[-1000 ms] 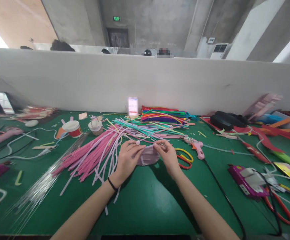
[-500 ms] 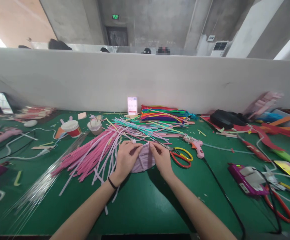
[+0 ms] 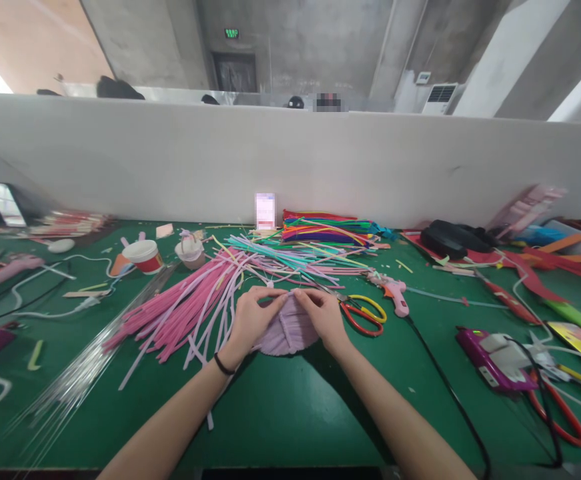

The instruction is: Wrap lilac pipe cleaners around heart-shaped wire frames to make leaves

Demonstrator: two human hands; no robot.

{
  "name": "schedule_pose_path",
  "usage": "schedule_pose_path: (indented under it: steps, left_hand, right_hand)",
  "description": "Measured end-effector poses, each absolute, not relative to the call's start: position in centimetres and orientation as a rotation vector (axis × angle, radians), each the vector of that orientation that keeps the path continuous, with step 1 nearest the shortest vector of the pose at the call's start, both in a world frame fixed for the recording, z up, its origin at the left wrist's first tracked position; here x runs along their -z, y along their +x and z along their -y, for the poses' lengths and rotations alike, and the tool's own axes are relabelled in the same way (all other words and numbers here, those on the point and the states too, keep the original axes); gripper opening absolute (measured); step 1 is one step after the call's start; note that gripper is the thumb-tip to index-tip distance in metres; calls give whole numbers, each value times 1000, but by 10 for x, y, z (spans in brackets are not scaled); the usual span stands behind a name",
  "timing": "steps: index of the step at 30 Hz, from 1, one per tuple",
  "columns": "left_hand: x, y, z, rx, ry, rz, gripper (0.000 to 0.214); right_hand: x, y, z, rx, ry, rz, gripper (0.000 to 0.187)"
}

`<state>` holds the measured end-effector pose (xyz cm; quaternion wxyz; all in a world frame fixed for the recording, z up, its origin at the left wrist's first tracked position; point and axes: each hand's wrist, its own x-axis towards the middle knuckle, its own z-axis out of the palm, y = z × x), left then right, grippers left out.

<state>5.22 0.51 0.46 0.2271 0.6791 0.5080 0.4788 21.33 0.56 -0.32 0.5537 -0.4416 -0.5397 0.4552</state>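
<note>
My left hand point(image 3: 251, 319) and my right hand point(image 3: 322, 315) are both closed on a lilac ribbed piece made of pipe cleaners point(image 3: 288, 332), held just above the green table point(image 3: 290, 413). The fingertips of both hands pinch its upper edge close together. A black band circles my left wrist. A spread of pink and white pipe cleaners point(image 3: 180, 310) lies directly left of my left hand. Yellow and red scissors point(image 3: 363, 313) lie just right of my right hand.
A pink glue gun point(image 3: 394, 293) lies beyond the scissors, its black cable running toward me. Stacked coloured pipe cleaners point(image 3: 320, 233) sit at the white partition point(image 3: 290, 160). A paper cup point(image 3: 144, 257), thin wires point(image 3: 80, 373), a purple tool point(image 3: 493, 360) and red scissors point(image 3: 563, 417) lie around.
My hands have drawn closer together on the lilac piece and turned it, so its ribbed face now shows more between them. Nothing else on the table has moved.
</note>
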Motion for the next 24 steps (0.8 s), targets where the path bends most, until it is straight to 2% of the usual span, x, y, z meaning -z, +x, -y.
schedule_pose_path:
  steps: [5,10,12,14,16,19,22,24]
  left_hand:
    - [-4,52,-4,-1368,2014,-1398,19]
    - [-3,57,4,-1583,2181,-1412,22]
    - [-1,61,6,-1707,2069,-1425,34]
    - [2,64,4,-1804,1819,-1387,56]
    - [4,63,0,-1736,1511,-1273,70]
    - [4,58,-7,-1393,1103,-1111,62]
    - [0,52,-11,-1304,825,-1056,59]
    - [-1,51,-11,-1299,776,-1021,48]
  right_hand:
    - [4,217,-7,-1077,-1054,1278,25]
    - [9,223,-13,-1073,-1067,1133,27]
    - [10,226,-16,-1114,-1051,1016,29]
    - [12,228,-18,-1199,-1007,886,30]
    - [13,228,-19,-1273,-963,794,30]
    - [13,227,-19,-1298,-945,750,31]
    - [13,225,-17,-1278,-959,778,31]
    - [12,223,-16,-1270,-971,811,31]
